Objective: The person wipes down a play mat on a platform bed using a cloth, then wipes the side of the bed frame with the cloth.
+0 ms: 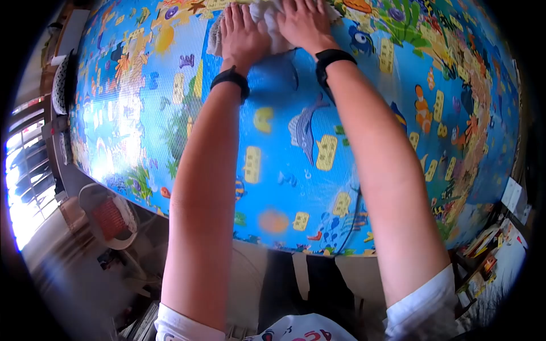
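Both my arms reach forward over a large blue play mat (261,165) printed with sea animals. At its far side lies a rumpled whitish cloth (274,27). My left hand (244,33) presses flat on the cloth's left part, its fingers stretched out and pointing away from me. On the right part rests my right hand (305,25), palm down with extended fingers, the tips near the top edge of the view. Neither hand is wrapped round the cloth. A black band is on each wrist.
A chair with a red woven item (111,219) stands at the lower left, near a bright barred window (28,176). Papers and books (492,256) fill a shelf at the lower right. A thin dark cord (350,224) crosses the mat's near edge.
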`<state>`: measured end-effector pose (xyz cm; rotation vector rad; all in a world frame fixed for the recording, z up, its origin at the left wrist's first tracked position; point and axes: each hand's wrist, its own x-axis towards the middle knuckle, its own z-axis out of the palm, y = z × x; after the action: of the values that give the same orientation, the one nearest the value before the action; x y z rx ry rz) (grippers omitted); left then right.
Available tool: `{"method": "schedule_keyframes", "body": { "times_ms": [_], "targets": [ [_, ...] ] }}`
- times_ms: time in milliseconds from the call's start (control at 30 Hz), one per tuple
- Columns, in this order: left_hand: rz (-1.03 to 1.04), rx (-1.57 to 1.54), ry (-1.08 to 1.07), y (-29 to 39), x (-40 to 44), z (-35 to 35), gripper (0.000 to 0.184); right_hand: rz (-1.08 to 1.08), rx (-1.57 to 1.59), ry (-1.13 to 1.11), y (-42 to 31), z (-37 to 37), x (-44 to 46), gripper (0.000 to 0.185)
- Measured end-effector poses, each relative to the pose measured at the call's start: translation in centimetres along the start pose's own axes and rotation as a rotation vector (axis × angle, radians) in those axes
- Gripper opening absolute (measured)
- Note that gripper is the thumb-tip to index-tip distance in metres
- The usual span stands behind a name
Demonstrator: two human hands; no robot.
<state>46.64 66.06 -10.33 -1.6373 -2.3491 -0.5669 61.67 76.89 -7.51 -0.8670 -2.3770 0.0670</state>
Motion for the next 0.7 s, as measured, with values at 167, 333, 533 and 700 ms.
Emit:
{"method": "schedule_keyframes", "body": {
  "times_ms": [167,333,533,700],
  "targets": [
    [-0.064,-0.061,-0.065,7.8,-5.8,-3.2,0.069,0.114,-0.162,-0.004,3.5,-4.2,-6.3,0.06],
    [-0.023,-0.149,-0.09,13.3,-11.9,-5.9,0.068,0.19,-0.269,-0.083,2.7,-9.9,-14.0,0.066],
    [0.059,-0.21,-0.132,16.6,-20.6,-9.4,0.071,0.202,-0.27,-0.162,-0.3,-15.2,-22.8,0.064],
    [0.138,-0.307,-0.165,17.7,-28.3,-14.2,0.065,0.212,-0.27,-0.226,-5.3,-19.8,-30.2,0.061]
  ]
}}
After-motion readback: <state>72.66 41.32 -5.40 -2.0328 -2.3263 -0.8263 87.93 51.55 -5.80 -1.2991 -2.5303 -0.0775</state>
